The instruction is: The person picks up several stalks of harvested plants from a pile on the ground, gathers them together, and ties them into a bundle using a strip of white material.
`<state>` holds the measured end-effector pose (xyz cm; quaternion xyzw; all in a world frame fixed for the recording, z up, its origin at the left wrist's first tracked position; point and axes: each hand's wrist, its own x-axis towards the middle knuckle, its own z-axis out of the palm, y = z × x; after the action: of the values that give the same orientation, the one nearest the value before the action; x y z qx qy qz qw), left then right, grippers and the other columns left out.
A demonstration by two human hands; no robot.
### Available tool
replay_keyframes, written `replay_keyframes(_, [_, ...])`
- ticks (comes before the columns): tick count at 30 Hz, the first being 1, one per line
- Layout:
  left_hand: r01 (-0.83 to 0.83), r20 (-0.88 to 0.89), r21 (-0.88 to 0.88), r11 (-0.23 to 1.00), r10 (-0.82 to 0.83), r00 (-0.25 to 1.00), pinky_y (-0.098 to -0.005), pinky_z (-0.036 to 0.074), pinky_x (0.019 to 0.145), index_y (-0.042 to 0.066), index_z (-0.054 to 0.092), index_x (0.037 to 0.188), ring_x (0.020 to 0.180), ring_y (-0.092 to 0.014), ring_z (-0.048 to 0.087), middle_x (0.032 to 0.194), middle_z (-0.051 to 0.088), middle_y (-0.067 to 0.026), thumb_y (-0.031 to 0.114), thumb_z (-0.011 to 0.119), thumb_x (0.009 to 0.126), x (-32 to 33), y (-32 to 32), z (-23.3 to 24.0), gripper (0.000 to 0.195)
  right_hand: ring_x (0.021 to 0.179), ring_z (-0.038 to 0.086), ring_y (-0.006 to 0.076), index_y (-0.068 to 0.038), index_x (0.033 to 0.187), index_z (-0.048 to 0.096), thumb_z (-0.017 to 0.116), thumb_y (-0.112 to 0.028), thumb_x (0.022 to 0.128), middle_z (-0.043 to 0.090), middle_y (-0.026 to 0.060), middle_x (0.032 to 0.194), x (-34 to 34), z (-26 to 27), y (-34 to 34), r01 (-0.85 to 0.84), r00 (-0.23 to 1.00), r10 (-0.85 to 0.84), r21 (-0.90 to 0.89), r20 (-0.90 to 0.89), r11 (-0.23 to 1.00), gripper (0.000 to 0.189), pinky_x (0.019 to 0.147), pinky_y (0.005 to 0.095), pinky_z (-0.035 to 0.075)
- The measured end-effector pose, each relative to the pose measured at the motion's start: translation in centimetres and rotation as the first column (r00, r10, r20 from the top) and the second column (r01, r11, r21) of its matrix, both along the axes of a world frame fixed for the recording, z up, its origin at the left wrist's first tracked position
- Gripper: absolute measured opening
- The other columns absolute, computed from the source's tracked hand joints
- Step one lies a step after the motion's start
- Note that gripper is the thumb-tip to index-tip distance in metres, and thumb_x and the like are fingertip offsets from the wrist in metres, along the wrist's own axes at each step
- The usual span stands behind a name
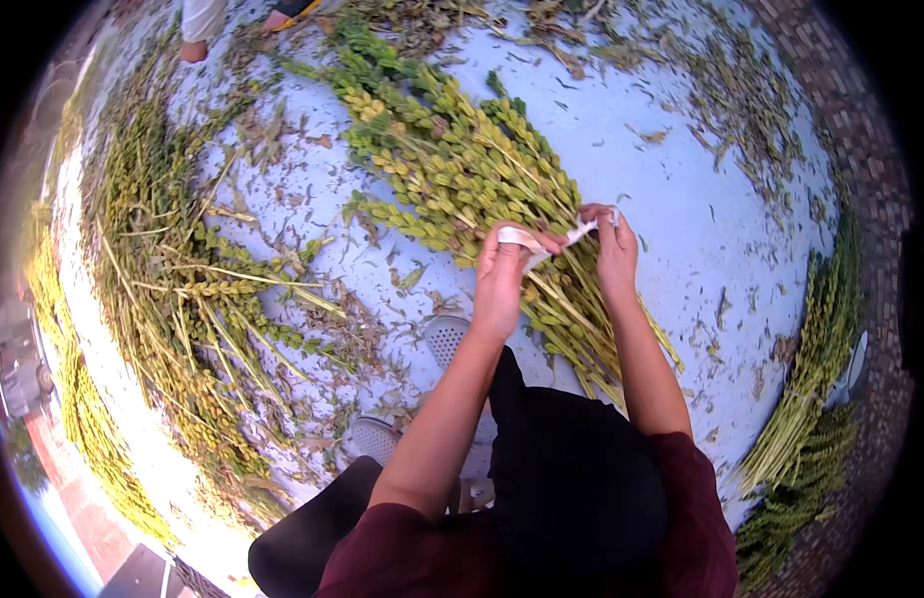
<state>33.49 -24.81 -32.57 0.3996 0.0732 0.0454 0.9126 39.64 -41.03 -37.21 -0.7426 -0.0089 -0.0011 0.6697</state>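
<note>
A bundle of cut plant stalks with green and yellow seed pods (462,149) lies in front of me, its bare stems towards my knees. Over the stems, both hands hold a thin white strip (540,258), which looks like cloth or plastic. My left hand (510,261) has the strip looped over its fingers, with the fingers bent around it. My right hand (610,239) pinches the other end between thumb and fingers, just right of the bundle. Whether the strip passes under the stalks cannot be seen.
A large heap of similar stalks (170,261) lies at the left. Tied stalks (795,396) lie at the right edge. Dry leaves (738,112) litter the pale blue sheet (656,179). My perforated grey shoes (445,340) are below the bundle. Part of another person (202,22) shows at the top left.
</note>
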Motion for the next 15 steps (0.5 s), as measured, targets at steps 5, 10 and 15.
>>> replay_keyframes(5, [0.265, -0.216, 0.044, 0.963, -0.250, 0.944, -0.0259, 0.041, 0.059, 0.002, 0.048, 0.107, 0.064, -0.009, 0.045, 0.076, 0.045, -0.0006, 0.020, 0.039, 0.102, -2.3, -3.2, -0.5, 0.020, 0.075, 0.049, 0.0193, -0.002, 0.089, 0.054, 0.042, -0.021, 0.101, 0.054, 0.0076, 0.084, -1.0, -4.3, -3.5, 0.077, 0.984, -0.131, -0.373, -0.124, 0.925, 0.025, 0.074, 0.0336, 0.042])
replay_keyframes(10, [0.066, 0.051, 0.580, 0.812, -0.117, 0.992, -0.0377, 0.043, 0.073, 0.001, 0.053, 0.104, 0.079, -0.031, 0.058, 0.082, 0.058, -0.0157, 0.016, 0.042, 0.098, -5.3, -1.0, -0.5, 0.019, 0.082, 0.056, 0.0274, 0.000, 0.098, 0.058, 0.043, -0.032, 0.101, 0.060, 0.0135, 0.097, 5.1, -14.8, -7.6, 0.033, 0.985, -0.109, -0.471, -0.135, 0.882, 0.035, 0.078, 0.0414, 0.044])
replay_keyframes(15, [0.078, 0.031, 0.640, 0.764, -0.127, 0.991, -0.0391, 0.042, 0.069, 0.003, 0.053, 0.101, 0.075, -0.033, 0.056, 0.079, 0.056, -0.0158, 0.013, 0.045, 0.095, -7.8, 1.8, 4.9, 0.015, 0.083, 0.056, 0.0286, 0.000, 0.097, 0.058, 0.042, -0.030, 0.100, 0.061, 0.0142, 0.097, 4.1, -10.8, -5.7, -0.024, 0.908, -0.001, -0.054, -0.418, 0.998, 0.034, 0.077, 0.0428, 0.044])
